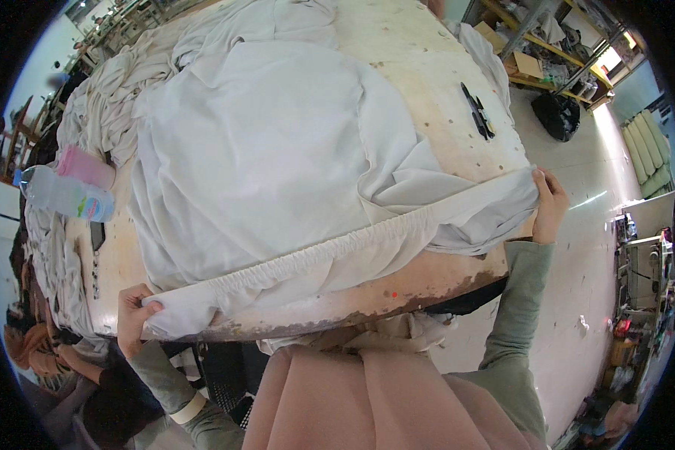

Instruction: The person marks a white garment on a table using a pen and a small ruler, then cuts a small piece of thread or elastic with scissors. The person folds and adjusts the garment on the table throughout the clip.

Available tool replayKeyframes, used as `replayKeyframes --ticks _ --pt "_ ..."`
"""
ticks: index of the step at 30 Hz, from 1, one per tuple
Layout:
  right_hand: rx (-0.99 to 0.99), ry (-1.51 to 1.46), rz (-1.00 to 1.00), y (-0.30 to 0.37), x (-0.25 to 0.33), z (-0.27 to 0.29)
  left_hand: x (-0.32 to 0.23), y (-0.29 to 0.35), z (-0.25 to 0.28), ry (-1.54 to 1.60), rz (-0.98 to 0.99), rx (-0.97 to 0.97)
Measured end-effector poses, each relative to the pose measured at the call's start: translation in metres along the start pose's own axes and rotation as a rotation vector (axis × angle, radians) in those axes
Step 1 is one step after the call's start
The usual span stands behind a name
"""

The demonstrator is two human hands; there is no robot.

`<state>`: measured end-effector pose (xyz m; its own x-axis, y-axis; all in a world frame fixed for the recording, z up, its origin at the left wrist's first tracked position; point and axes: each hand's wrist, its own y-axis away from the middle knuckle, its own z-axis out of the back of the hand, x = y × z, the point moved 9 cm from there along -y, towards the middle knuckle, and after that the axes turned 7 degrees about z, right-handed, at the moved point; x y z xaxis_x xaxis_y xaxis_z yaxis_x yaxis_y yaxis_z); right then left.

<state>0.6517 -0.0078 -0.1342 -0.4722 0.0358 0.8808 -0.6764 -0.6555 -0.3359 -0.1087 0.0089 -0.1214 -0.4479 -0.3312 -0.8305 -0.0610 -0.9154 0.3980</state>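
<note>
A large off-white garment (255,142) lies spread over the table, its gathered elastic waistband (330,251) running along the near side. At the band's left end, my left hand (136,313) is closed on the fabric, thumb on top. My right hand (549,201) grips the other end, out past the table's right edge. Between the two hands the band is drawn out nearly straight, slanting up to the right. Below it a strip of the same cloth hangs toward the table's worn front edge.
More pale cloth (109,97) is heaped at the far left. A clear plastic bottle (67,193) and a pink container (87,166) are on the left side. Black pens or tools (478,112) lie at the right. Beyond stand shelves (536,45) and a black bag (556,116).
</note>
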Motion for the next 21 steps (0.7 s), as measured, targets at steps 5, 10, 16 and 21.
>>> replayKeyframes --ticks 5,10,16,21 --pt "0.008 0.024 0.049 -0.004 0.001 -0.003 0.01 -0.003 -0.002 -0.052 0.066 0.002" --pt "-0.091 0.066 0.032 -0.015 -0.014 0.024 -0.014 -0.015 -0.018 -0.121 -0.014 -0.107" --pt "-0.087 0.132 0.067 -0.02 -0.043 0.048 -0.023 -0.028 -0.04 0.19 -0.036 -0.16" --pt "-0.07 0.049 -0.107 -0.021 -0.065 0.049 -0.007 -0.037 -0.034 0.215 0.031 -0.136"
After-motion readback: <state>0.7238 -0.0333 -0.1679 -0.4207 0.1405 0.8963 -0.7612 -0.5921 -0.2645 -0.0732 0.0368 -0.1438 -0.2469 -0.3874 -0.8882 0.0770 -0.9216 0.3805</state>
